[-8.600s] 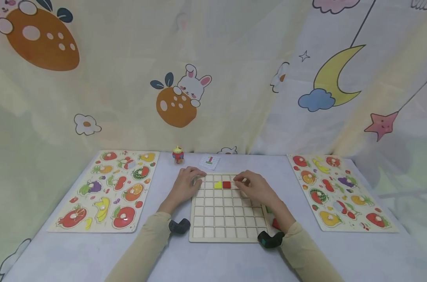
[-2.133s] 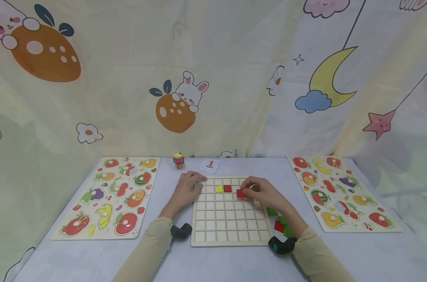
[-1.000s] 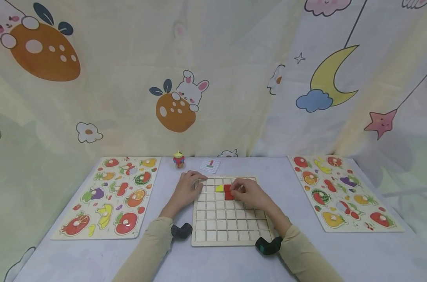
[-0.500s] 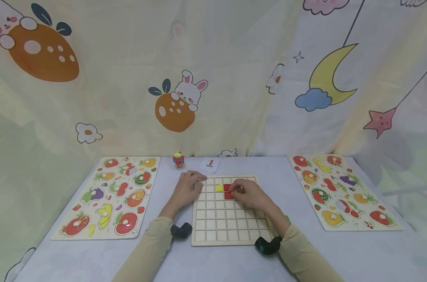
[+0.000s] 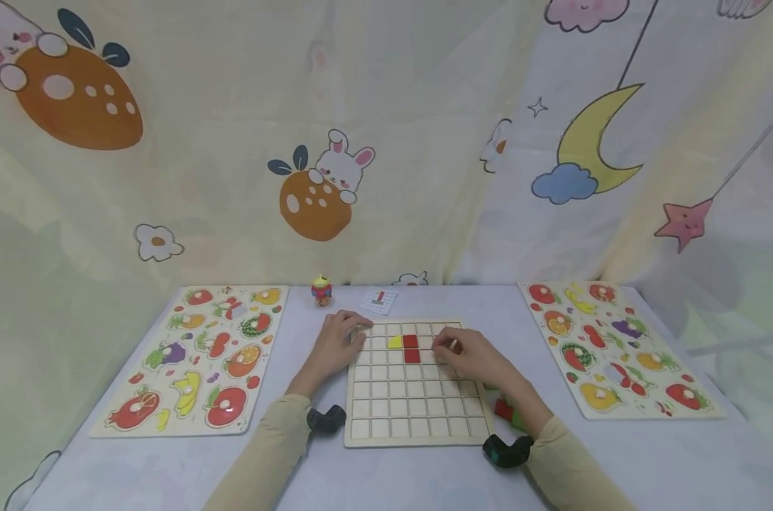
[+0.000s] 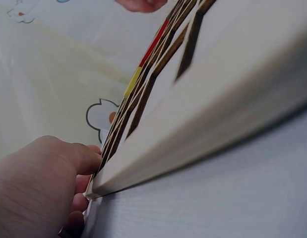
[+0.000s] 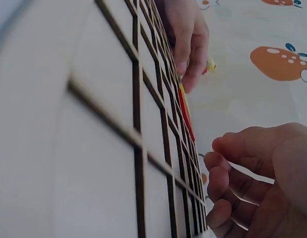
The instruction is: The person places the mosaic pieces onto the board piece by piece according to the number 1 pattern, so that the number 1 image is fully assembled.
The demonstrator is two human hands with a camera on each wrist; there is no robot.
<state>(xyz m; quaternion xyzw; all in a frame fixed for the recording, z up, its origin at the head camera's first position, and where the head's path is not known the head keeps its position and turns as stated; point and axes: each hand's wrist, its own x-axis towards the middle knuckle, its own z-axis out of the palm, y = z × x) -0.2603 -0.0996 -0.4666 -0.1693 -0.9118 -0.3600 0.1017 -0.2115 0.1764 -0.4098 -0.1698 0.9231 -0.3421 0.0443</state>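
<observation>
A wooden grid board (image 5: 399, 408) lies on the table. In one of its upper rows sit a small yellow piece (image 5: 395, 342) with a slanted edge and a red square tile (image 5: 410, 341). Directly below that tile, a second red square tile (image 5: 412, 355) fills a cell. My left hand (image 5: 335, 348) grips the board's far-left corner, thumb on the top edge and fingers around the side, as the left wrist view shows. My right hand (image 5: 475, 355) hovers over the board's right side, fingers loosely bent, nothing between them. In the right wrist view, its fingertips are apart from the grid.
Loose red (image 5: 504, 409) and green pieces (image 5: 518, 420) lie right of the board, partly hidden by the right forearm. Behind it are a patterned card (image 5: 378, 301) and a toy figure (image 5: 321, 291). Fruit puzzle boards stand left (image 5: 188, 419) and right (image 5: 622, 411).
The right hand brought a red tile leftward, set it below the first red tile, then let go and drew back to the right. The left hand stayed at the corner.
</observation>
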